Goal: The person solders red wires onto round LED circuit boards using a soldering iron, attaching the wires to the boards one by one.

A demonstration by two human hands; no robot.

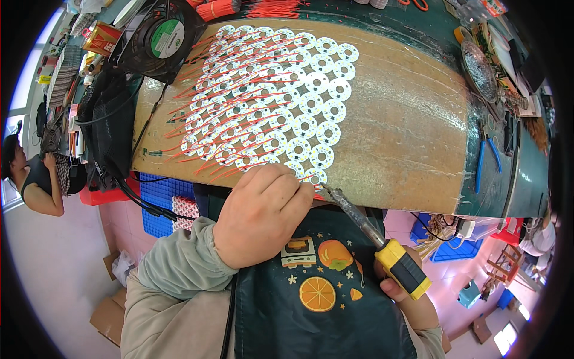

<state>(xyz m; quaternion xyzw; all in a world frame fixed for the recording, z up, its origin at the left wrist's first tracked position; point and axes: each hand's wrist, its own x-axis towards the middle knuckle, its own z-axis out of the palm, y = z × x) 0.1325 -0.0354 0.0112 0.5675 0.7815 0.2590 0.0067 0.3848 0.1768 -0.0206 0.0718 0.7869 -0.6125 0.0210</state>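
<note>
Fingers of right hand (402, 294) grip soldering iron (382, 245) (left hand (260, 215) hides boards (269, 96)).

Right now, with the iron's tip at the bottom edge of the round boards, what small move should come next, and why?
Probably ease the soldering iron tip a touch left onto the round white board by the left hand. The tip sits just right of that board, the left fingers are pinched at its edge, and the right hand grips the yellow handle.

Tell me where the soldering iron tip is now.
In the head view, the soldering iron tip is at the board's near edge, just right of the left hand.
</note>
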